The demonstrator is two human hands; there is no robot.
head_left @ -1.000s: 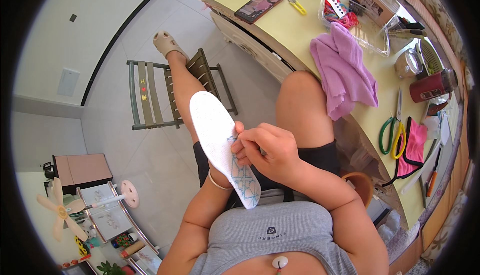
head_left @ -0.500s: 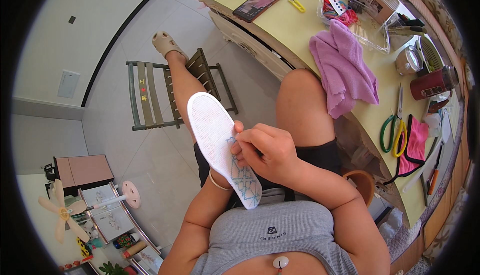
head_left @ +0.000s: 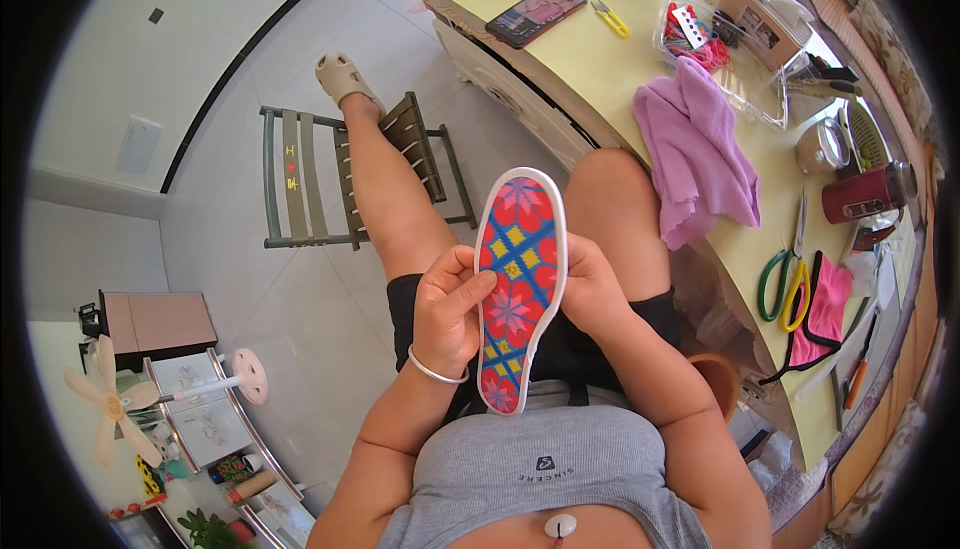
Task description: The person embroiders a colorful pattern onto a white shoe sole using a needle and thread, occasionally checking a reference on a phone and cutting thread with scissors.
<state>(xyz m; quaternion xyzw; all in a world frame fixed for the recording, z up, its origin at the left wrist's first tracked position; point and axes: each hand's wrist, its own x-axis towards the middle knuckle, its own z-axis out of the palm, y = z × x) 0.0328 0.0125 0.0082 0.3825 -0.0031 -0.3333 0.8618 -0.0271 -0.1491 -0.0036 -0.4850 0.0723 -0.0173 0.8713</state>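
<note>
An insole [head_left: 513, 311] with a white rim stands lengthwise above my lap, its patterned face up. Red and pink flower shapes, blue bands and yellow patches cover that face. My left hand [head_left: 449, 301] grips its left edge, thumb lying on the pattern and the other fingers partly behind. At the right edge my right hand [head_left: 590, 284] holds it too, with its fingertips hidden behind the insole. Whether a needle or thread is in that hand cannot be seen.
On the yellow-topped table at right lie a purple cloth [head_left: 695, 154], scissors [head_left: 789, 274], a phone [head_left: 536, 15], yellow snips [head_left: 609, 19] and a plastic box of coloured threads [head_left: 698, 47]. A dark red flask [head_left: 868, 192] lies farther right. A folding stool [head_left: 350, 174] stands ahead.
The insole has been turned from its white, blue-lined back to its coloured face and shifted right. My right hand has moved from over it to its right edge; my left now shows at the left edge.
</note>
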